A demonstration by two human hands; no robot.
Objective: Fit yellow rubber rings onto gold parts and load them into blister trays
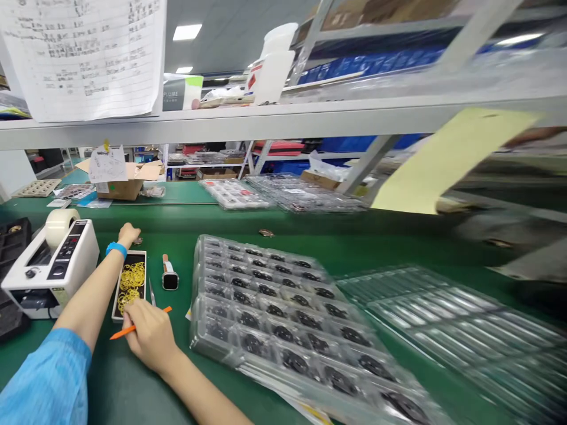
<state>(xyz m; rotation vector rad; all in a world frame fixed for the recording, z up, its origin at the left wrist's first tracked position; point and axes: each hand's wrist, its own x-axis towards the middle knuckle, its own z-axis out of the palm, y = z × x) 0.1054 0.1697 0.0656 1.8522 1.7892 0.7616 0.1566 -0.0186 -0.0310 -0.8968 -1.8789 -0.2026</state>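
Observation:
My left hand (129, 234) reaches past the far end of a small tray (144, 273) of yellow rings (132, 277), its fingers curled beside a small dark metallic piece (138, 241); whether it grips that piece is unclear. Held in my right hand (153, 336) is an orange pen-like stick (121, 333), over the tray's near end. Tweezers (152, 292) and a smartwatch (170, 280) lie right of the tray. To the right, stacked clear plastic trays (266, 301) hold round black parts in their compartments.
A white tape dispenser (66, 260) stands at the left, by a black tray (13, 301). Transparent trays (443, 319) lie at the right. A metal shelf (266, 121) crosses above, with a yellow paper (452, 159) hanging from it. A cardboard box (121, 189) sits behind.

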